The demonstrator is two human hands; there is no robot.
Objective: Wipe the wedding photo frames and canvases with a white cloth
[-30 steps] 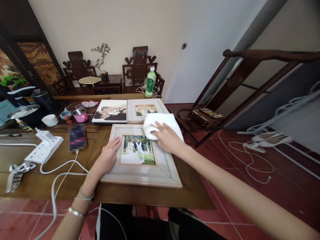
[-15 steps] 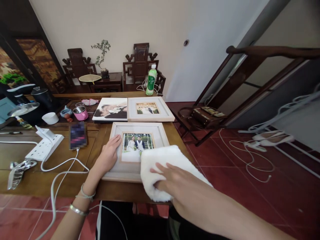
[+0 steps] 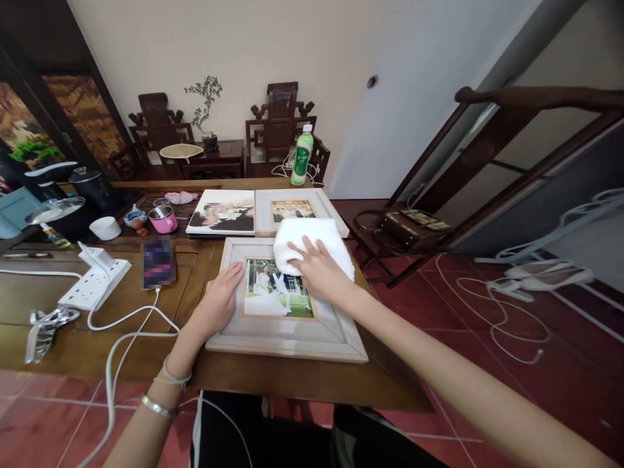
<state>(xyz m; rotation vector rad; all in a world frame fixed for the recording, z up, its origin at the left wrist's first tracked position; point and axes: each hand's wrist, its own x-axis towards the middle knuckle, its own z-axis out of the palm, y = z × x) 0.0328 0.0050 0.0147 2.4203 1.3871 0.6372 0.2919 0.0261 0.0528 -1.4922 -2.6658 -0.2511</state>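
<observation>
A pale wooden picture frame [image 3: 292, 346] with a photo of two people [image 3: 266, 286] lies flat near the table's front edge. My left hand [image 3: 220, 296] rests on the frame's left side, its fingers stretched out flat. A folded white fluffy cloth [image 3: 312, 240] covers the frame's upper right part and hides the top of the photo's right side. On the cloth presses my right hand [image 3: 319, 270], fingers spread over it and thumb side mostly hidden.
A second framed photo [image 3: 336, 218] and a photo panel [image 3: 224, 221] lie behind. A green bottle [image 3: 302, 156] stands at the back. Left are a phone [image 3: 158, 263], power strip [image 3: 95, 286], hair clip [image 3: 46, 331] and pink cup [image 3: 163, 220]. A wooden chair [image 3: 419, 227] stands right.
My right hand has slid the white cloth from the frame's lower right corner away to its upper right edge, uncovering the lower right. My left hand stays on the frame's left side.
</observation>
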